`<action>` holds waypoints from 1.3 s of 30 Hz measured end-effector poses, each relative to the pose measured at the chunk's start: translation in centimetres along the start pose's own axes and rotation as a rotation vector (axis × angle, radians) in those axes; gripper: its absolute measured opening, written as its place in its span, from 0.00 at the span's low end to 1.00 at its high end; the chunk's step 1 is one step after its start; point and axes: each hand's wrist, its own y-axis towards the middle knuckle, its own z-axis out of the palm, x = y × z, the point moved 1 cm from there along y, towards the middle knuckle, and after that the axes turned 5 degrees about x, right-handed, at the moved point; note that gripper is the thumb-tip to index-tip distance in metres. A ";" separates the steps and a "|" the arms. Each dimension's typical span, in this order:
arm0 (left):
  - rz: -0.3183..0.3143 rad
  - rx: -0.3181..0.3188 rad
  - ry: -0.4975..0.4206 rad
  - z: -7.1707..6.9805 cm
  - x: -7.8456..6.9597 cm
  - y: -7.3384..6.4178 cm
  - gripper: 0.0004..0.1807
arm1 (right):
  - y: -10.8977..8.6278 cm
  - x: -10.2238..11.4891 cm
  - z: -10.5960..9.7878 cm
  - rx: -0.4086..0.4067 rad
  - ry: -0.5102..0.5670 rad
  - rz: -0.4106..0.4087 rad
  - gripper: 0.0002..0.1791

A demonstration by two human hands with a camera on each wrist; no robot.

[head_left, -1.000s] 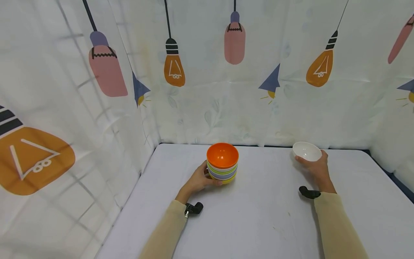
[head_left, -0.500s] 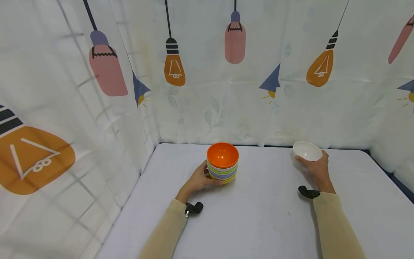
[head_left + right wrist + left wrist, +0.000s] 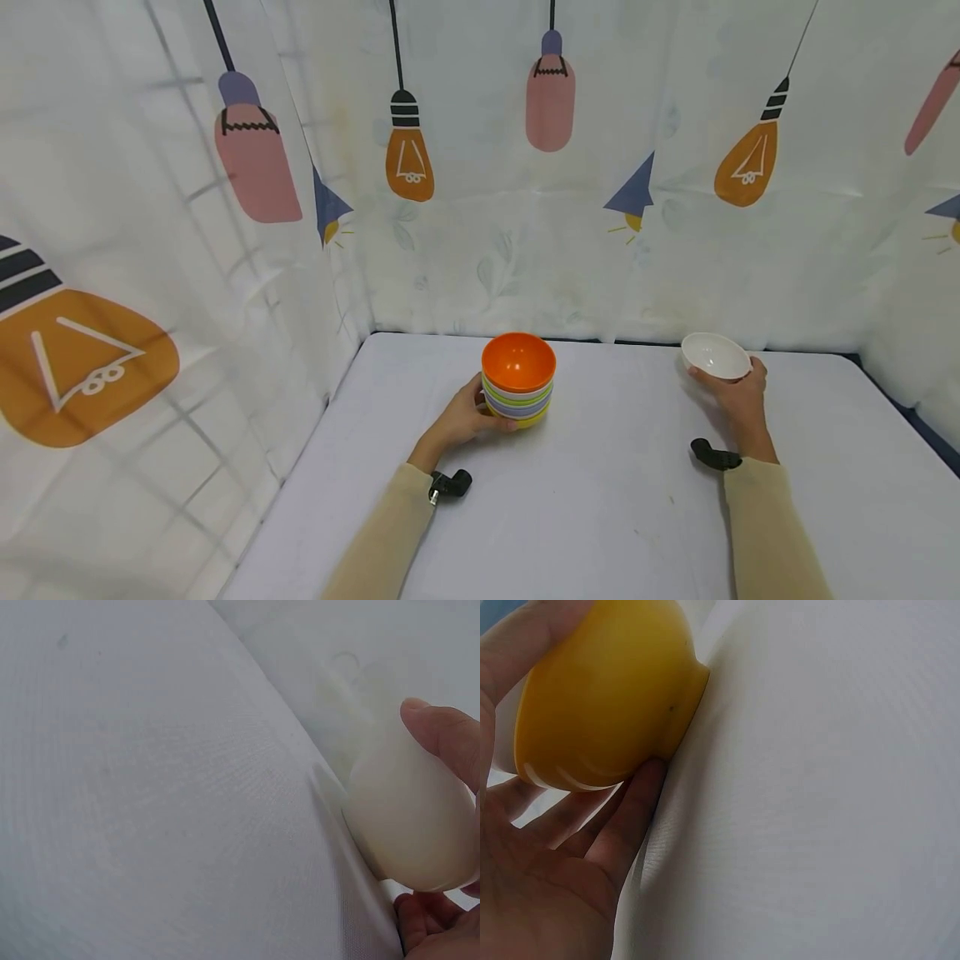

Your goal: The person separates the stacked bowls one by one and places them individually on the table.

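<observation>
A stack of nested bowls stands left of the table's middle, with an orange bowl (image 3: 518, 362) on top. White, green and lavender rims show beneath it, down to a yellow bowl (image 3: 611, 697) at the bottom. My left hand (image 3: 463, 414) grips the stack low on its left side, thumb toward the front and fingers behind. Far to the right, my right hand (image 3: 738, 400) holds a single white bowl (image 3: 715, 354) by its near right side. In the right wrist view the white bowl (image 3: 409, 817) is between thumb and fingers, its foot close to the tablecloth.
A white cloth covers the table (image 3: 585, 508). Behind its far edge hangs a pale curtain (image 3: 465, 267) printed with lamps, and another side of it runs along the left. Each wrist wears a small black camera mount (image 3: 451, 483).
Both hands keep their hold on the bowls. The right forearm has swung slightly to the left, and the head view has shifted a little.
</observation>
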 end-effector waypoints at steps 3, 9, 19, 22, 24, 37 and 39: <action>0.004 -0.002 0.000 0.0 0.0 0.0 0.48 | 0.0 0.0 -0.1 0.003 -0.003 0.010 0.69; 0.002 -0.004 0.007 0.0 0.1 -0.1 0.48 | 0.0 0.0 0.0 -0.012 -0.002 0.035 0.67; -0.008 -0.002 0.010 0.0 0.2 0.0 0.49 | -1.0 1.2 -0.2 -0.121 -0.082 0.001 0.66; -0.009 -0.001 0.001 0.0 0.3 0.1 0.49 | -1.6 2.3 -0.4 -0.160 -0.089 -0.060 0.64; -0.006 0.000 -0.004 0.0 0.3 0.1 0.49 | -2.0 3.2 -0.5 -0.169 -0.093 -0.095 0.62; -0.006 -0.004 -0.014 0.1 0.2 0.0 0.49 | -5.0 9.2 0.7 0.044 -0.061 -0.287 0.54; -0.009 -0.010 -0.013 0.1 0.3 0.0 0.50 | -5.6 9.9 1.2 0.084 -0.070 -0.329 0.54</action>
